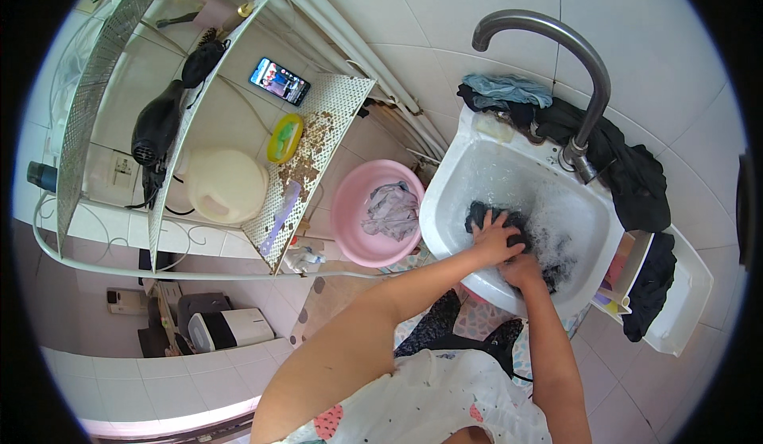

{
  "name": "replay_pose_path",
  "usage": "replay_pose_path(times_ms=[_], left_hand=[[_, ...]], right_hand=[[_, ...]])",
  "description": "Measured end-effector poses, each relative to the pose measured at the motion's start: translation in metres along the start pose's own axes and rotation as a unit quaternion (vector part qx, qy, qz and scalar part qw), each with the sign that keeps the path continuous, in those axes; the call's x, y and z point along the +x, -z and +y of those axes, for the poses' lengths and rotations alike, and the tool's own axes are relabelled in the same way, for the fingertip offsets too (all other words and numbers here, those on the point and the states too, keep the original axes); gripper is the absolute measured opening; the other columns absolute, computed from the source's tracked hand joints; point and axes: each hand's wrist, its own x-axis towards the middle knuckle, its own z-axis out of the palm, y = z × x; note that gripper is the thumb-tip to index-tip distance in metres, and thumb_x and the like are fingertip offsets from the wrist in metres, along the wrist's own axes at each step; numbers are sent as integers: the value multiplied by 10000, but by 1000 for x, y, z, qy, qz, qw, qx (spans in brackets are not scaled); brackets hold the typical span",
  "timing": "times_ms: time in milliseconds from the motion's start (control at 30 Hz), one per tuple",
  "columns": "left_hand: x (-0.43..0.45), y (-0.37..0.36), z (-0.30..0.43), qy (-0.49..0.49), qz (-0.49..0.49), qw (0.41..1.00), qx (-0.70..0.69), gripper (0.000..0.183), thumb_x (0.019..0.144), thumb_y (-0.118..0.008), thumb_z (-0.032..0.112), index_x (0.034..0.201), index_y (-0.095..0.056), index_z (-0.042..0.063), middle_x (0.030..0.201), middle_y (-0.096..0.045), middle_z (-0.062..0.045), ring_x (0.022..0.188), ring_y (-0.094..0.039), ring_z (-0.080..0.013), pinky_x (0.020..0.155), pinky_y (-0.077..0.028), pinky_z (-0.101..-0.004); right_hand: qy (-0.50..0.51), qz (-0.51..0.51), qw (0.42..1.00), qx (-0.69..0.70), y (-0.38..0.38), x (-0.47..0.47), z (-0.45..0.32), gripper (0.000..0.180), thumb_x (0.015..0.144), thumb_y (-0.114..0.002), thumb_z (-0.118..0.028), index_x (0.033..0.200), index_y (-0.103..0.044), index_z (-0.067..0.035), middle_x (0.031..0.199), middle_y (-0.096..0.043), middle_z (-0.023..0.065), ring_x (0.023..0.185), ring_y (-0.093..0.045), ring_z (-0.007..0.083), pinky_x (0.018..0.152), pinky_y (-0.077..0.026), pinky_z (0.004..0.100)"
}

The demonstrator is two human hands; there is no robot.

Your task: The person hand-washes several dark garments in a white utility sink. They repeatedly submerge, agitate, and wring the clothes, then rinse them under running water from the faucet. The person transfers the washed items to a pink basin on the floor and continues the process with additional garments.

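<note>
Wet black cloth (476,215) lies crumpled in the white washbasin (438,206), in shallow sudsy water. My left hand (496,240) rests on the cloth with its fingers spread across it. Just below it, close to the basin's front wall, my right hand (523,270) touches the cloth; its fingertips are hidden. White foam (551,217) covers the water to the right of both hands, and more dark fabric (555,274) shows through it there. A curved metal faucet (587,45) rises from the basin's back right, and no stream shows at its mouth.
Dark garments (632,173) and a blue-grey cloth (506,88) drape the basin's back edge. To the left, a pink tub (346,214) holds a pale garment (391,208). A rusty perforated shelf (319,146) carries a phone (279,81), a yellow soap dish (276,146) and a purple comb (281,217).
</note>
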Motion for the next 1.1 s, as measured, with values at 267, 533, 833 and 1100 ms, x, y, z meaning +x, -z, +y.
replay_pose_path(times_ms=[267,533,833,1100], left_hand=[[87,16,11,2,23,996,84,408,698,-591,229,1093,-518,156,1102,-494,-160,1031,-475,-329,846,-372,-489],[93,6,-32,212,-75,733,-642,352,766,-444,142,1110,-518,130,988,-579,-155,854,-576,-301,795,-440,-420],[-13,17,7,20,-2,999,26,548,666,-622,419,1103,-524,103,1285,-311,-158,1214,-201,-410,970,-180,-543],[100,-22,-30,-66,55,974,207,476,780,-497,385,1121,-481,53,1145,-474,-181,1085,-427,-323,917,-322,-426]], right_hand=[[-48,-84,995,17,20,-10,-4,593,727,-475,-507,1018,-557,2,979,-568,232,950,-538,346,838,-408,409],[-45,-78,996,-2,12,-4,-3,677,732,-461,-512,1172,-437,2,1128,-489,235,1045,-490,330,894,-375,390],[62,45,997,16,-5,-1,0,605,731,-461,-476,1195,-440,-89,1139,-498,195,1067,-463,324,899,-362,388],[9,-14,998,61,2,-6,2,538,722,-473,-500,1013,-562,-57,952,-577,217,905,-541,372,808,-417,426]])
